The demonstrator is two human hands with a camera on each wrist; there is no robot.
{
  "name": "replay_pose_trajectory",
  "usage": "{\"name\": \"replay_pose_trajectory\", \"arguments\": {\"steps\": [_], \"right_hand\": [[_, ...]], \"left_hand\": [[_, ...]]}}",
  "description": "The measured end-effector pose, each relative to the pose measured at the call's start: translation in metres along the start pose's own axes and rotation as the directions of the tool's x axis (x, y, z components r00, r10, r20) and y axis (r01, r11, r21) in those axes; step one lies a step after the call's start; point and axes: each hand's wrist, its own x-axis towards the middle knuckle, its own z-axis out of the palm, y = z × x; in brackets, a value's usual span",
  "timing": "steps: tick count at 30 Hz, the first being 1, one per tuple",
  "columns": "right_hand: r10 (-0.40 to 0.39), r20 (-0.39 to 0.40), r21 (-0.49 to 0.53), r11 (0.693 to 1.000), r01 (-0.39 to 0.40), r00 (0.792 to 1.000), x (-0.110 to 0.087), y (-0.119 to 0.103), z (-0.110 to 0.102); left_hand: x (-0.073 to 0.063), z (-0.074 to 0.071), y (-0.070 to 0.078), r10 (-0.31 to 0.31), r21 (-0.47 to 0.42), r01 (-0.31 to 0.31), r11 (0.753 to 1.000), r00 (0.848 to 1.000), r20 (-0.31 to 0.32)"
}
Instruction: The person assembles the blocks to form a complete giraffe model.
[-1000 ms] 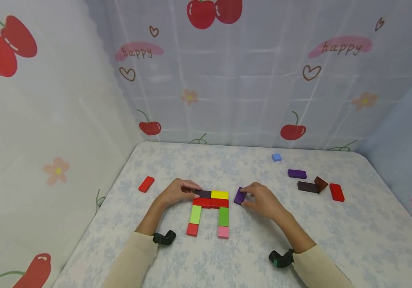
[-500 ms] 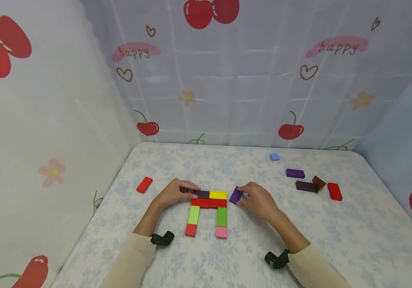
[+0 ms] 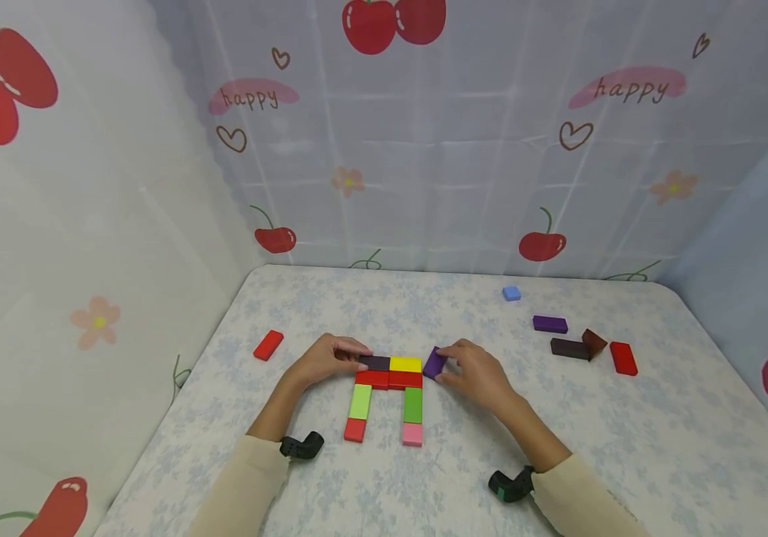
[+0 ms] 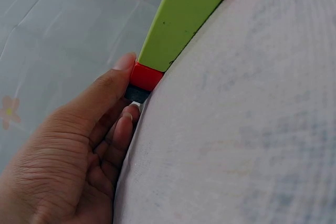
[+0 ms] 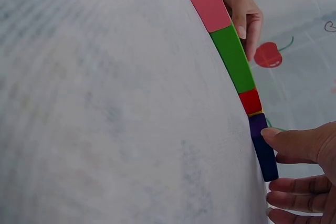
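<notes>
Flat coloured building blocks lie on the table in an arch-like figure. Its top row is a black block (image 3: 376, 363) beside a yellow block (image 3: 405, 364). Below them run two red blocks (image 3: 372, 380); a light green block (image 3: 360, 401) with a red end block (image 3: 354, 429) and a green block (image 3: 413, 405) with a pink block (image 3: 412, 434) form two legs. My left hand (image 3: 330, 358) pinches the black block's left end between thumb and fingers. At the figure's right side, my right hand (image 3: 478, 373) pinches a purple block (image 3: 434, 363), slanted, its lower corner close to the red row.
A loose red block (image 3: 268, 345) lies at the left. Toward the right are a blue block (image 3: 511, 294), another purple block (image 3: 550, 324), a dark block (image 3: 570, 348), a brown triangular block (image 3: 595, 342) and a red block (image 3: 623, 358). Printed curtains hang behind the table.
My right hand has brought the purple block leftward, from apart to right up against the figure's right side. The left hand stays at the black block.
</notes>
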Motion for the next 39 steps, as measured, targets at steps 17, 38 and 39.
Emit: {"name": "replay_pose_trajectory", "arguments": {"steps": [17,38,39], "right_hand": [[0.001,-0.001,-0.018,1.000,-0.001,1.000,-0.0005,-0.0019,0.0004],[0.006,0.023,0.009,1.000,-0.007,1.000,-0.0023,-0.0004,-0.0017],[0.011,0.023,0.015,1.000,-0.012,1.000,-0.0026,0.0000,-0.0035]], "left_hand": [[0.0003,0.0002,0.0024,0.001,0.025,-0.001,1.000,1.000,-0.001],[0.0001,0.0008,0.0007,0.005,0.006,-0.005,1.000,1.000,0.003],[-0.0002,0.0011,0.0007,0.006,0.008,-0.006,1.000,1.000,0.000]]}}
